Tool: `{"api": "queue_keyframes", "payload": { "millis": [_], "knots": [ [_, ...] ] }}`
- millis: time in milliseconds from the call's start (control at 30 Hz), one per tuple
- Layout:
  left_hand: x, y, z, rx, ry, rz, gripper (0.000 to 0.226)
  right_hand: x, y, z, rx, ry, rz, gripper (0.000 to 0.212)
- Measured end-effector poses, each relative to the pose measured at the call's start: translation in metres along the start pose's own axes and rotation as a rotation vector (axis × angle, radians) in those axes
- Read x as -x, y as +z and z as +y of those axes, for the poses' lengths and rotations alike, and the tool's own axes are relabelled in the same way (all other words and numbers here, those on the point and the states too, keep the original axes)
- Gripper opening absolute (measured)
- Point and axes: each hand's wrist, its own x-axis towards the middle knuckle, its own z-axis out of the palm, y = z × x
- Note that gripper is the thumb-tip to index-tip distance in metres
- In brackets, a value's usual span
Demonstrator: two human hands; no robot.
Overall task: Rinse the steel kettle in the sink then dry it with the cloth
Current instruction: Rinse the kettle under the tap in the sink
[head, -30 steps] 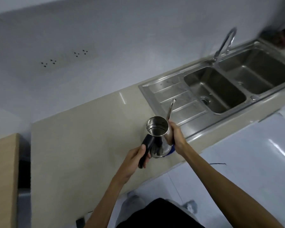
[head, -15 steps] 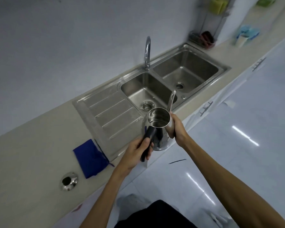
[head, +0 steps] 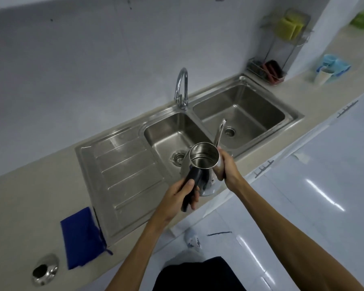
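We have the steel kettle point(head: 203, 162) lidless, held in the air over the front rim of the sink point(head: 290, 122), at about 6 o'clock from the left basin point(head: 172, 133). Its open mouth faces up toward us. Long axis runs mouth to base, tilted: the mouth leans toward us, the base sits lower. Thin gooseneck spout point(head: 220, 131) rises off the far side and points to roughly 1 o'clock, toward the right basin point(head: 246, 114). Black handle point(head: 192, 181) trails down to 7 o'clock.

Left hand point(head: 177, 198) is wrapped closed around the handle, thumb on top. Right hand point(head: 225, 166) is clasped on the kettle body at its 3 o'clock side, near the spout root. Both grips look firm.

Step in hand, as we judge it: carrying the kettle to the tap point(head: 182, 89), which stands at 11 o'clock from it, behind the divider between the basins. No water visibly running. To do it well, we'd move the mouth under the tap outlet over a basin, keep the handle hand as the main hold, free the right hand for the tap lever, and keep the spout clear of the tap neck. Afterwards tip toward the spout side so it drains into the basin.

Blue cloth point(head: 82, 238) lies on the counter point(head: 29, 206) at 8 o'clock, touching the drainboard point(head: 122, 169) edge. A steel lid-like piece point(head: 44, 269) sits farther out, near the cloth; we can't confirm it's the kettle's lid.
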Motion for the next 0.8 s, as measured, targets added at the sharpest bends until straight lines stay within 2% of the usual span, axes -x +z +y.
{"api": "queue_keyframes", "payload": {
  "millis": [200, 367, 500, 600, 700, 800],
  "knots": [
    [-0.051, 0.014, 0.017, 0.076, 0.020, 0.046, 0.038, -0.064, -0.012, -0.036, -0.045, 0.013, -0.060, 0.036],
    [-0.074, 0.009, 0.018, 0.109, -0.008, 0.171, 0.043, -0.112, 0.013, -0.054, -0.036, 0.094, -0.202, 0.037],
    [-0.084, 0.002, 0.013, 0.146, -0.016, 0.301, 0.038, -0.144, 0.054, -0.066, 0.034, 0.150, -0.306, 0.039],
    [-0.096, 0.002, 0.009, 0.218, -0.017, 0.447, 0.041, -0.173, 0.078, -0.060, 0.168, 0.147, -0.409, 0.050],
    [-0.107, 0.001, 0.004, 0.287, -0.009, 0.587, 0.046, -0.181, 0.092, -0.059, 0.168, 0.219, -0.514, 0.035],
    [-0.121, 0.008, 0.004, 0.294, 0.003, 0.697, 0.053, -0.201, 0.101, -0.052, 0.152, 0.271, -0.556, 0.035]
  ]
}}
